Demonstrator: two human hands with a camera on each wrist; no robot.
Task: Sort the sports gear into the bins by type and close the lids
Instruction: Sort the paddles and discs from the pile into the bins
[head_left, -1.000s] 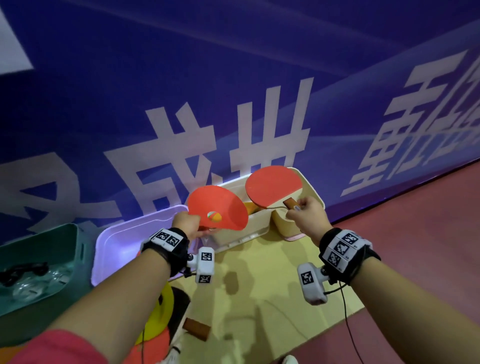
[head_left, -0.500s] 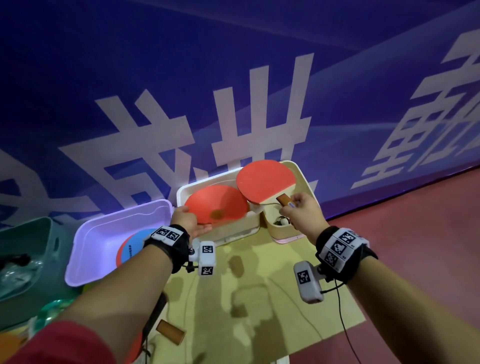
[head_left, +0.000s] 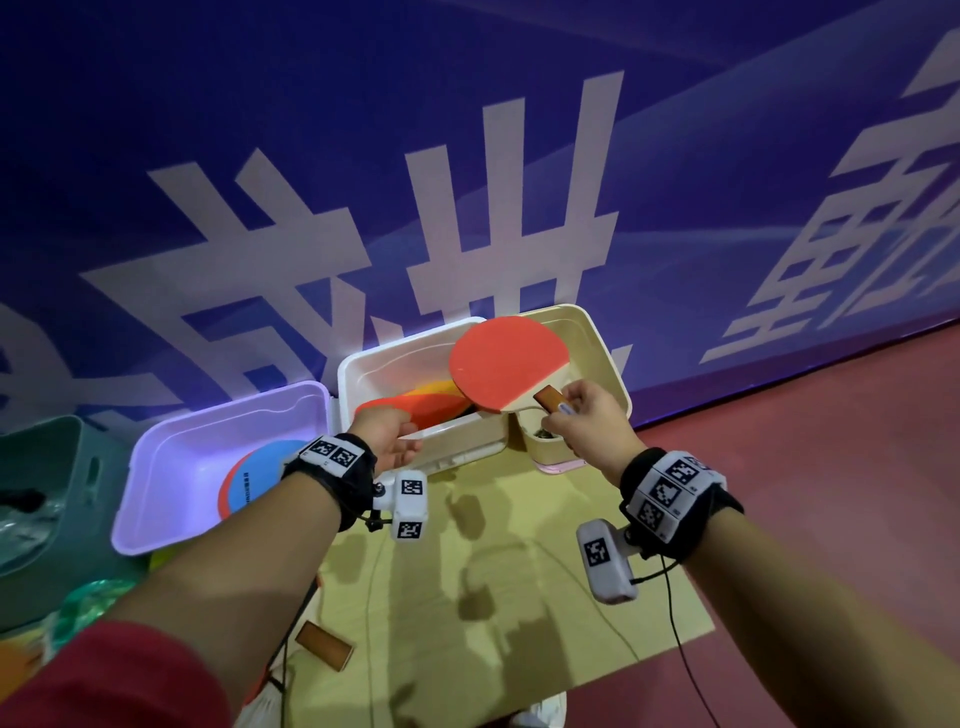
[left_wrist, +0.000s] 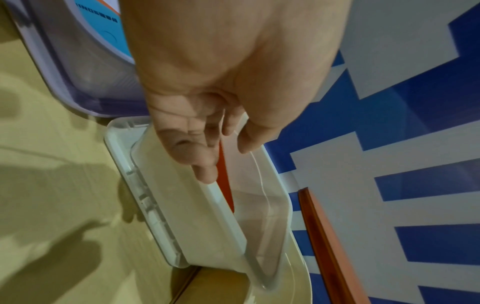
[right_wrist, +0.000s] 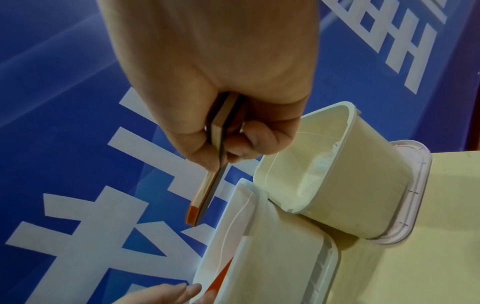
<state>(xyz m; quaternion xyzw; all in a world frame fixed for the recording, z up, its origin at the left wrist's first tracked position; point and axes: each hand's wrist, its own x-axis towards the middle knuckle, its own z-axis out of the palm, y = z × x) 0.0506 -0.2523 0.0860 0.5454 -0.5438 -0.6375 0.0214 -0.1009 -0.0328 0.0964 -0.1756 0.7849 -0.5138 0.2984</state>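
A red paddle lies in the white bin, over yellow and orange pieces. My left hand is at the bin's near rim, fingers loosely extended beside the paddle's edge. From the left wrist view, the fingertips touch the rim. My right hand pinches the wooden handle of a second red paddle. That paddle is held level above the gap between the white bin and the beige bin. Its thin edge shows in the right wrist view, above the white bin.
A purple bin holding a blue and orange disc stands left of the white one. Further left is a green bin. All rest on a yellow mat against a blue banner wall. A brown handle lies near me.
My left hand has lowered its red paddle from above the white bin down into it and loosened its fingers. The right hand still holds its paddle up, a little lower.
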